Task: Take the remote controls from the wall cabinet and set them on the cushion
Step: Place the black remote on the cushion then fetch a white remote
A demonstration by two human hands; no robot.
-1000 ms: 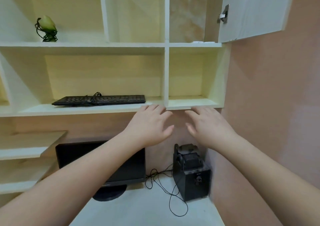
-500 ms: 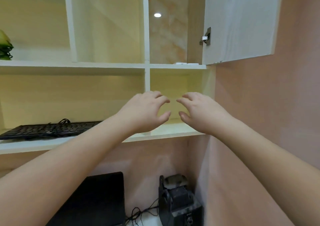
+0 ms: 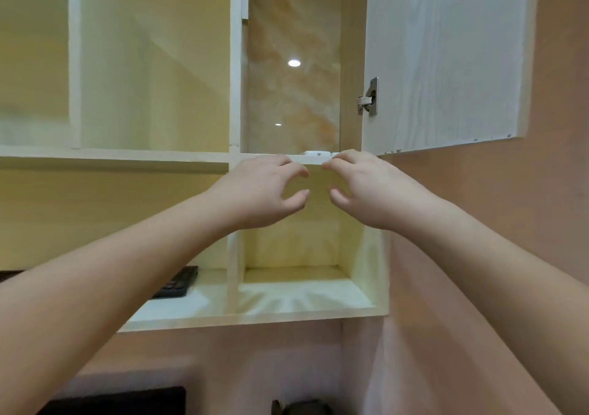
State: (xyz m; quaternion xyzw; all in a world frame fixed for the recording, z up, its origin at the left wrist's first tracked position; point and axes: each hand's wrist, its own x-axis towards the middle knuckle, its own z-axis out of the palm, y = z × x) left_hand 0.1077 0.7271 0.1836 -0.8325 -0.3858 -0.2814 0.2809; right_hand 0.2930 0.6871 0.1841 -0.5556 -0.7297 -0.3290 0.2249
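Both hands are now sitting higher than half a second ago, raised from the level of the lower shelf to the front edge of the shelf above it, and the camera is tilting further upward, so the keyboard is sliding to the lower left. Seen from the head camera, the left hand [image 3: 264,191] is reaching up with its back to the viewer, fingers curled and spread apart from the thumb, holding nothing. Just beside it, the right hand [image 3: 366,188] is mirroring that pose, its fingers likewise apart and empty, its fingertips [image 3: 342,156] lying right at the shelf's front edge. Between and just above the two hands, the remote controls [image 3: 317,153] are showing only as thin white slivers lying flat at the front of that shelf, inside the wall cabinet [image 3: 350,64]; whether the right fingertips are touching them cannot be told. To the right, the cabinet door [image 3: 446,57] is standing swung open, with a metal hinge [image 3: 369,96] showing on its inner face. Behind the remotes, a glossy marble-patterned back panel [image 3: 293,89] is reflecting a ceiling light. One corner of the black keyboard [image 3: 178,284] is peeking out from behind the left forearm on the lower shelf.
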